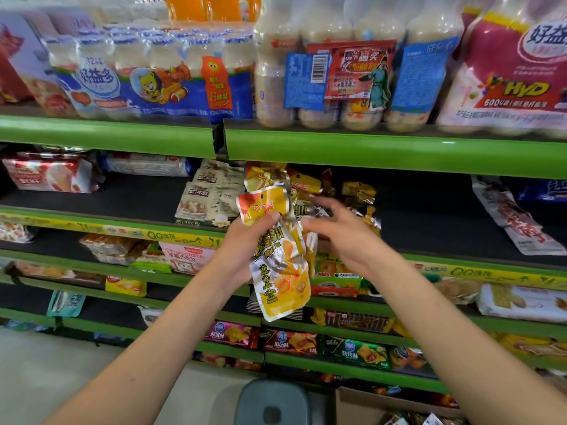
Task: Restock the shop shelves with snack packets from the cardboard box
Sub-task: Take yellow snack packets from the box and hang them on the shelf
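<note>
Holding several yellow snack packets (277,250) in a closed grip, the left hand (245,250) stood before the middle shelf (429,210); the right hand (340,237) hovered open beside them. Packets already lay there; the cardboard box (362,406), near right, held more.

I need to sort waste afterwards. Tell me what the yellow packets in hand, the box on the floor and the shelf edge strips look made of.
Yellow snack packets: probably metallised plastic film; glossy, crinkled, silvery glints.
Cardboard box: brown corrugated card by the look; matte, only a corner shows.
Green shelf edge: smooth, semi-gloss with soft highlights; painted metal or plastic, cannot tell which.
</note>
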A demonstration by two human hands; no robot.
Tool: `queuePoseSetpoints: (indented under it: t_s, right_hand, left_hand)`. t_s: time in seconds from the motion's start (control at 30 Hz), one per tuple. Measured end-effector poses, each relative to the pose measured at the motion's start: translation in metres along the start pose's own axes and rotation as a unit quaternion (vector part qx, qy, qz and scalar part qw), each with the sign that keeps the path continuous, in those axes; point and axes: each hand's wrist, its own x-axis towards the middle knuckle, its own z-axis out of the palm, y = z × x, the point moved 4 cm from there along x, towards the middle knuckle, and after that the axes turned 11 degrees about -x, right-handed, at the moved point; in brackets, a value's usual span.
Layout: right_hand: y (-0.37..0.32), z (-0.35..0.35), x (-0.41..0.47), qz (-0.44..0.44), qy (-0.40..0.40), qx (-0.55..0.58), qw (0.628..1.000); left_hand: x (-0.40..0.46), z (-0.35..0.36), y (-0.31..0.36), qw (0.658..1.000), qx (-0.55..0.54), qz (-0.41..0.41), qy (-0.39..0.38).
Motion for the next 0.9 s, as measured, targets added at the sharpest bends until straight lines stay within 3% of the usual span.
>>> queuePoseSetpoints:
  t_s: [0.1, 0.23, 0.5, 0.9]
  right_hand:
    - [0.007, 0.013, 0.002, 0.009, 0.025, 0.049, 0.998]
    - [0.005, 0.013, 0.006, 0.002, 0.076, 0.027, 0.997]
    - [-0.012, -0.034, 0.025, 0.008, 0.209, -0.022, 0.978]
    - [-0.027, -0.002, 0.078, 0.035, 0.212, -0.028, 0.976]
  left_hand:
    - [0.001, -0.013, 0.005, 1.000, -0.001, -0.001, 0.006]
    - [0.004, -0.031, 0.019, 1.000, 0.021, 0.012, 0.002]
    - [0.011, -0.086, 0.071, 0.994, 0.027, 0.080, 0.065]
    - [0.010, -0.111, 0.077, 0.996, 0.032, 0.065, 0.047]
